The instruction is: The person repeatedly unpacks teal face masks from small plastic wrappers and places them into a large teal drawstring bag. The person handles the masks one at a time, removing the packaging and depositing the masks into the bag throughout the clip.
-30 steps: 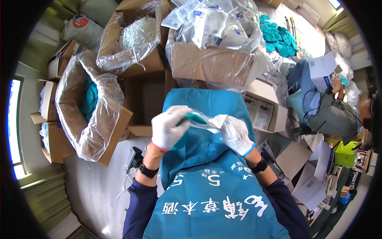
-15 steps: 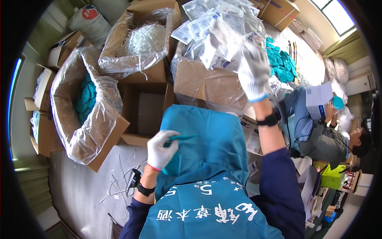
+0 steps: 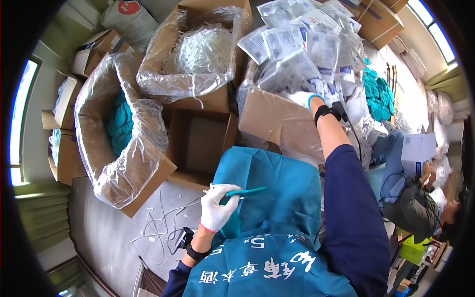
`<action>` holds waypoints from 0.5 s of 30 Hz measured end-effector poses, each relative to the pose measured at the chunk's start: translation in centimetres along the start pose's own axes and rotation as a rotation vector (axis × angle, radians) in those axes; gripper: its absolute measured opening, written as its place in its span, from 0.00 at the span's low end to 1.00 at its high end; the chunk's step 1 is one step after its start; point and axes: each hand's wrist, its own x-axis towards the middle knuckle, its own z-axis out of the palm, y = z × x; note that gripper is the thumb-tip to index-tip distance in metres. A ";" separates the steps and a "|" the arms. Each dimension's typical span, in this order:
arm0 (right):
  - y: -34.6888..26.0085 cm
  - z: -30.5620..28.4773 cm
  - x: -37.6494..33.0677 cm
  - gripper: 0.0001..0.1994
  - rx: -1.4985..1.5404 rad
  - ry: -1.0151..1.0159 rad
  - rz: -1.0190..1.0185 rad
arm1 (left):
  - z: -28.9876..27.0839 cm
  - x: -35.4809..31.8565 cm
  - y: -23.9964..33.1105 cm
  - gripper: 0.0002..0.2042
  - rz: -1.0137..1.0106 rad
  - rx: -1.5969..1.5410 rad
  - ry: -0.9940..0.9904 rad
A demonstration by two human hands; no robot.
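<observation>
My left hand, in a white knit glove, is closed on a thin, flat teal piece above my lap. It shows edge-on, so its exact kind is unclear. A teal apron spreads beneath it. My right hand, gloved too, reaches over the edge of a plastic-lined cardboard box, and its fingers are hidden among the contents. That box is heaped with flat clear packets that have printed white parts.
Left stands a lined carton with round teal pieces inside. Another carton holds shredded white filler; below it is an open brown box. More teal pieces lie far right. A person sits at right.
My right hand has come down from above the packets into the near side of their box. My left hand keeps the teal piece. The whole view has shifted slightly.
</observation>
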 end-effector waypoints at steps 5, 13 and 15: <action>0.9 2.4 1.5 0.34 0.140 0.065 -0.085 | -1.2 1.0 2.7 0.11 0.092 -0.110 0.029; 5.9 -1.5 -1.3 0.18 1.248 0.148 -0.432 | -0.8 1.2 2.4 0.11 -0.102 -0.339 -0.043; 4.3 -2.6 -6.2 0.16 1.228 0.281 -0.563 | -0.7 0.5 2.4 0.10 -0.139 -0.401 -0.048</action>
